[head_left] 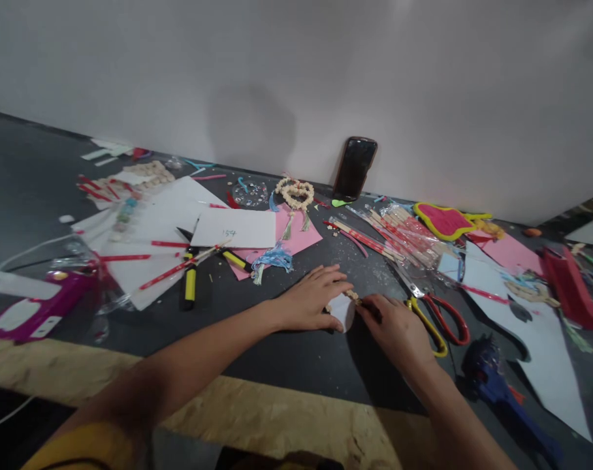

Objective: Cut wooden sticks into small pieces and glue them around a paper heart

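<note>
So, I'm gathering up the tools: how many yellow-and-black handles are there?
2: one handle below the left end of the white card; the other handle slants across the pink paper, below the card. More may be hidden under the papers.

From my feed: paper piece [344, 314] between my left hand [312, 299] and right hand [397, 326]. Scissors [415, 291] just right of the right hand, glue gun [502, 399] farther right, nearer me. Beyond both hands, phone [355, 167] against wall [399, 78]. Beyond left hand, beaded loops [296, 193] on sheet [306, 239], card [234, 228] overlapping it. Cutter [190, 287] left of left hand.
</note>
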The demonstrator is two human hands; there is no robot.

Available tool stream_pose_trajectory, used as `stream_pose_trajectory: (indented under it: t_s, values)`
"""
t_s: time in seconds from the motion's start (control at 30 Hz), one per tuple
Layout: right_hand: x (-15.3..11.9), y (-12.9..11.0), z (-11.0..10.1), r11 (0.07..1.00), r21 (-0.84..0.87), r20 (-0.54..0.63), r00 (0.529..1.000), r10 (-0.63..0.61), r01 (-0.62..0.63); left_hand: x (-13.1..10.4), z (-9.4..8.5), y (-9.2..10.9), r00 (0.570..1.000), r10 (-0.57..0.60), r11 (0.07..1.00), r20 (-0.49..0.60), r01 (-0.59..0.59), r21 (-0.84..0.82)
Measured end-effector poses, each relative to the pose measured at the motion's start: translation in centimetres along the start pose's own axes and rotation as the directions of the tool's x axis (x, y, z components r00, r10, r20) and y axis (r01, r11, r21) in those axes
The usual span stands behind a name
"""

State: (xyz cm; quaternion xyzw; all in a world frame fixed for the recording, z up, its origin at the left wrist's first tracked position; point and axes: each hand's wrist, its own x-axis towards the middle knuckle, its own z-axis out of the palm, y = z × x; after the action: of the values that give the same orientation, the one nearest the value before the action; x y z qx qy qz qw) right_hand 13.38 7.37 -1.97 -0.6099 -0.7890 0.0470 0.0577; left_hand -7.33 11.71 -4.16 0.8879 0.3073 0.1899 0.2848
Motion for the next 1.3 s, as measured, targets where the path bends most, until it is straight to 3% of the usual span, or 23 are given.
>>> stream_pose_trajectory:
  t_s: [0.47, 1.3]
  values:
    - [-0.49, -0.28, 0.37, 0.998, 0.057, -0.055, 0.997, 0.045, -0.042, -0.13, 0.26, -0.29, 0.999, 0.025, 0.998, -0.028, -0.027, -0.064]
    - [-0.6, -0.44, 0.76, 0.991, 0.113, -0.091, 0.992, 0.088, -0.078, -0.1, 0.03, -0.11, 1.0, 0.007, 1.0, -0.002, -0.007, -0.019]
